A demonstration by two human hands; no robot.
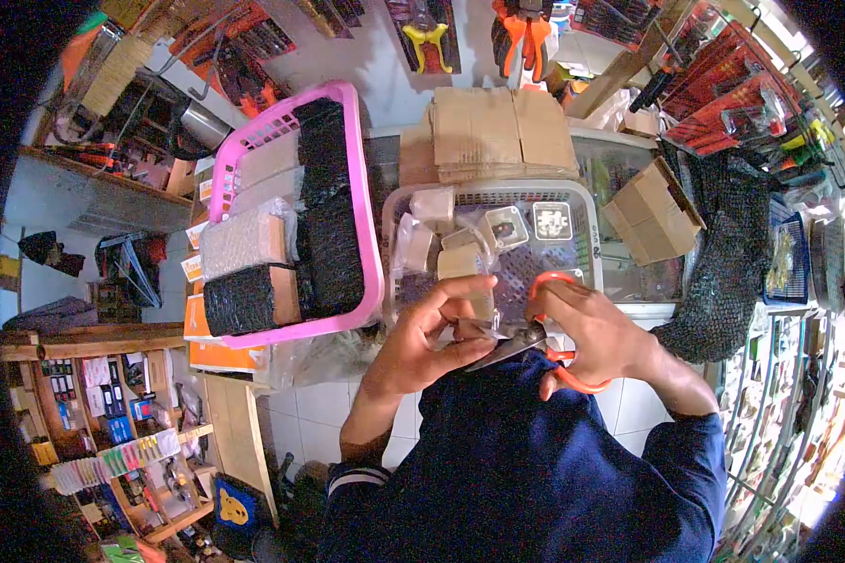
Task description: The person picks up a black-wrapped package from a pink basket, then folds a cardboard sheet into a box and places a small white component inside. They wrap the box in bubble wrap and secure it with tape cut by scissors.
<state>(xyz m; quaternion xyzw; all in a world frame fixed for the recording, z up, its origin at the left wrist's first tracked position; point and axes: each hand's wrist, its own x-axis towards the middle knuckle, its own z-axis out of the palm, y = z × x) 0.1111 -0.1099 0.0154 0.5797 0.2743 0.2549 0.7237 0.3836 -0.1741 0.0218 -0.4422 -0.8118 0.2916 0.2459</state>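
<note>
Orange-handled scissors [516,349] are gripped in my right hand [593,333], their blades partly apart and pointing left. My left hand [432,340] is closed in a pinch near the blade tips, around something thin and clear that I cannot make out. Just beyond both hands stands a grey basket [587,220]. Inside it lie small boxes [433,205] in clear wrap and white square pieces [551,221]. To the left, a pink basket [371,220] holds packages in black wrap [333,249] and one in bubble wrap [239,244].
Folded cardboard [498,131] lies behind the grey basket. An open cardboard box [652,211] and black bubble wrap [723,244] are at the right. Orange boxes [221,349] sit under the pink basket. Wooden shelves [113,403] stand at the lower left.
</note>
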